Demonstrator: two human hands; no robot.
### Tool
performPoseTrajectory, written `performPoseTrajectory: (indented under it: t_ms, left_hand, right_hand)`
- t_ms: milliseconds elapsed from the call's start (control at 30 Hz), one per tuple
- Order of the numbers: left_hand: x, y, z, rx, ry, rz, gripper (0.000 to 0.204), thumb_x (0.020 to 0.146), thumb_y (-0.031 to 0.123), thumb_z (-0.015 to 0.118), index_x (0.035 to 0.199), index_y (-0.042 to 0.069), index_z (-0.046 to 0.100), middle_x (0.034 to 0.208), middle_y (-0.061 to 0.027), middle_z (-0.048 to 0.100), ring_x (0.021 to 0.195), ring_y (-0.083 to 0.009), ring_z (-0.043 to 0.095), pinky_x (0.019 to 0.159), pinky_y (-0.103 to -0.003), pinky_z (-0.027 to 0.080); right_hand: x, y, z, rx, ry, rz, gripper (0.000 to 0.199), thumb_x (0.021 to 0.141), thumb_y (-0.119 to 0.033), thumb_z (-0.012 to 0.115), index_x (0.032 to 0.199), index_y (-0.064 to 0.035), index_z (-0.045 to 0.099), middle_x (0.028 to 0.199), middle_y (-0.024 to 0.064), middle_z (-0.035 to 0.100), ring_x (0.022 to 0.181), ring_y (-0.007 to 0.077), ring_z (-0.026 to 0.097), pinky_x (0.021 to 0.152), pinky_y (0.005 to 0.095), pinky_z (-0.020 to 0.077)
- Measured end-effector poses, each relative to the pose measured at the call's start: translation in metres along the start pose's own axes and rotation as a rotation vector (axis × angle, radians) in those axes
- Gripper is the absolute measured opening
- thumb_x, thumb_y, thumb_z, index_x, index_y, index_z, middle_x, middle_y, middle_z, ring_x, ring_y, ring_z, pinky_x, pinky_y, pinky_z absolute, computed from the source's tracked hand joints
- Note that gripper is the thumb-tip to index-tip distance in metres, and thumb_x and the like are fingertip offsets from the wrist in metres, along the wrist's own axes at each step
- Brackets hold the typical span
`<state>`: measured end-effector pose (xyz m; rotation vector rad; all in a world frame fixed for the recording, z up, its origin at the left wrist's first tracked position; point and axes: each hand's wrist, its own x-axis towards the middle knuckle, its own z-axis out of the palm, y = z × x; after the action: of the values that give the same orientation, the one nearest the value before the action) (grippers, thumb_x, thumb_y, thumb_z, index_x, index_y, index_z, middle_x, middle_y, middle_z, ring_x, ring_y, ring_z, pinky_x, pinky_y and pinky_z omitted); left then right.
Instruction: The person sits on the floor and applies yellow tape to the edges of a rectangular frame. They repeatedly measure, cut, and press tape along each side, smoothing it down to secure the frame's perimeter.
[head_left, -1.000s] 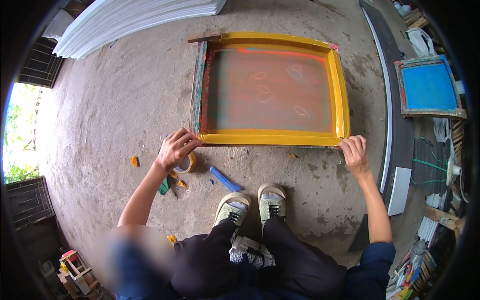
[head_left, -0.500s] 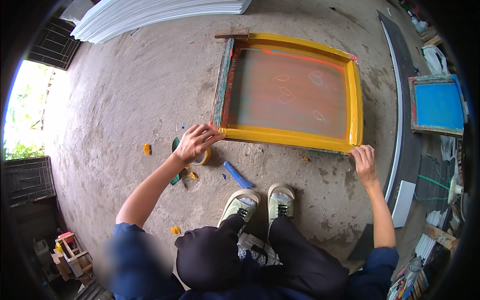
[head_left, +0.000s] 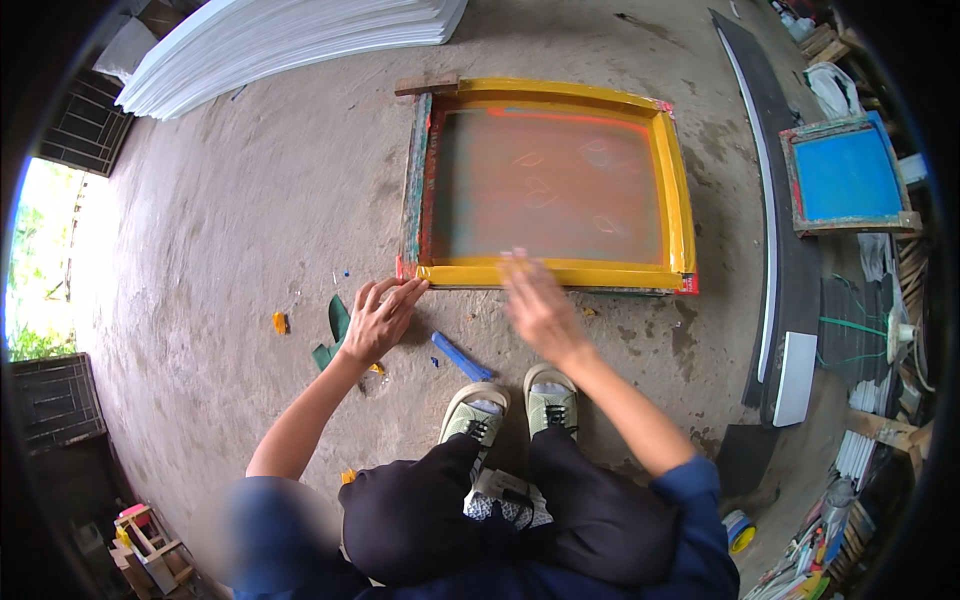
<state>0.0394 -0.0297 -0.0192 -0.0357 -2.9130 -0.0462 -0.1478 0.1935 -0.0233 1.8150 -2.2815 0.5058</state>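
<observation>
A screen printing frame [head_left: 412, 190] lies on the concrete floor. Its mesh [head_left: 560, 225] is reddish-brown with several pale leaf-like outlines. Yellow tape [head_left: 610, 275] covers its far, right and near sides, while the left side is bare, paint-stained wood. At the near left corner, my left hand [head_left: 378, 325] has its bent fingers pressed together on the frame and the tape's end. My right hand [head_left: 540, 310], smeared by motion, lies with fingers stretched out over the middle of the near taped side. I see nothing held in it.
Near my feet lie a blue strip [head_left: 460, 356] and green scraps [head_left: 338, 320]. White sheets [head_left: 290, 50] are stacked at the far left. A dark board [head_left: 755, 200] and a blue-meshed frame [head_left: 848, 175] stand to the right. A wooden block [head_left: 425, 84] touches the far left corner.
My right hand has left the near right corner and moved left to the middle of the near side. My left hand stays at the near left corner. The whole view has shifted slightly.
</observation>
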Motion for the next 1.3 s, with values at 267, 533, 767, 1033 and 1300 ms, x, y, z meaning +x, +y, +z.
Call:
performPoseTrajectory:
  t_ms: [267,533,767,1033,1300]
  left_hand:
    - [-0.010,0.001,-0.001,-0.019,-0.011,-0.063,0.063,0.077,0.011,0.066,0.136,0.016,0.046,0.133,0.0024,0.046,0.118,-0.0196,0.043,0.097,-0.041,0.036]
    - [-0.005,0.006,-0.005,-0.008,-0.009,-0.049,0.063,0.077,0.011,0.065,0.136,0.014,0.043,0.131,-0.0002,0.045,0.119,-0.0211,0.043,0.098,-0.041,0.035]
    - [-0.006,0.009,-0.004,0.018,-0.014,-0.066,0.066,0.076,0.010,0.066,0.137,0.013,0.042,0.132,-0.0011,0.044,0.121,-0.0213,0.041,0.099,-0.042,0.034]
    - [-0.011,0.012,0.019,0.010,0.045,-0.138,0.061,0.079,0.013,0.063,0.137,0.013,0.044,0.134,-0.0003,0.044,0.121,-0.0229,0.041,0.101,-0.043,0.032]
    - [-0.013,0.014,0.022,0.031,0.078,-0.136,0.073,0.069,0.006,0.071,0.136,0.011,0.041,0.134,-0.0017,0.042,0.122,-0.0238,0.040,0.101,-0.042,0.033]
  right_hand:
    - [-0.016,-0.007,0.020,-0.005,-0.009,0.087,0.054,0.095,-0.027,0.046,0.140,0.0001,0.033,0.145,0.0179,0.033,0.136,0.0276,0.030,0.114,0.0385,0.0227]
    - [-0.089,0.065,-0.014,-0.163,-0.032,0.267,0.059,0.093,-0.025,0.051,0.144,-0.0051,0.027,0.148,0.0122,0.031,0.137,0.0232,0.029,0.115,0.0364,0.0221]
    - [-0.131,0.109,-0.051,-0.245,-0.007,0.377,0.050,0.096,-0.021,0.046,0.142,-0.0055,0.032,0.147,0.0102,0.032,0.137,0.0214,0.030,0.115,0.0356,0.0244]
    - [-0.063,0.024,0.005,0.006,0.167,0.271,0.044,0.089,-0.017,0.056,0.129,0.0003,0.049,0.138,0.0158,0.044,0.131,0.0265,0.040,0.112,0.0392,0.0301]
    - [-0.120,0.111,-0.035,-0.206,0.126,0.330,0.037,0.093,-0.016,0.049,0.128,-0.0035,0.051,0.134,0.0121,0.049,0.129,0.0216,0.043,0.111,0.0354,0.0332]
